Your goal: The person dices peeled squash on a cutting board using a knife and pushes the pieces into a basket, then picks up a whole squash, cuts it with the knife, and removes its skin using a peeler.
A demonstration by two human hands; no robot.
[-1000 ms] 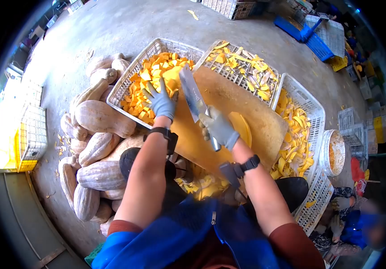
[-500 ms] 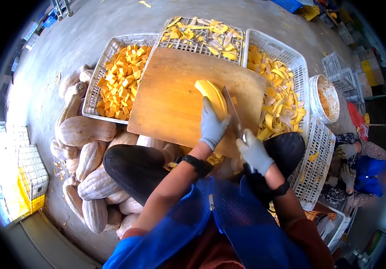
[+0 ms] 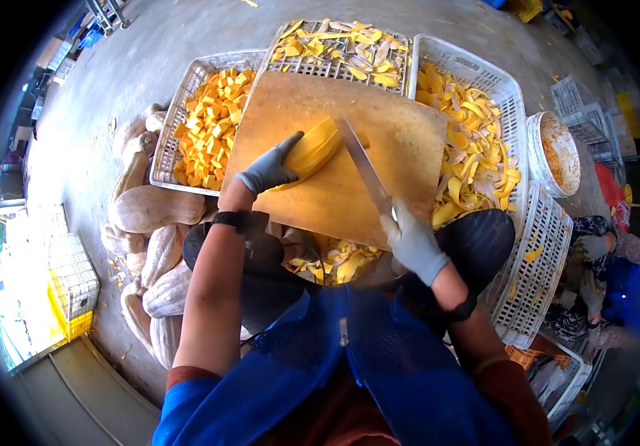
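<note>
Across the board [image 3: 402, 175], squash [image 3: 314, 152] slants lengthwise forward-right, left hand [image 3: 269, 166] fingers clamped on it, right hand [image 3: 415, 241] fingers around a knife [image 3: 365, 163].

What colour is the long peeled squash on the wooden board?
The long peeled squash is yellow, best seen in the head view.

Grey gloves [image 3: 269, 168], black wristbands [image 3: 232, 219] — blue vest [image 3: 283, 364], dark-red sleeves [image 3: 512, 390].

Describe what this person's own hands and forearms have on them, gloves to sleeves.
The left glove is blue-gray, the right glove a paler gray. A black left wristband and a black right wristband sit above them. The brownish-red left sleeve shows below blue fabric; the right sleeve is also brownish-red.
</note>
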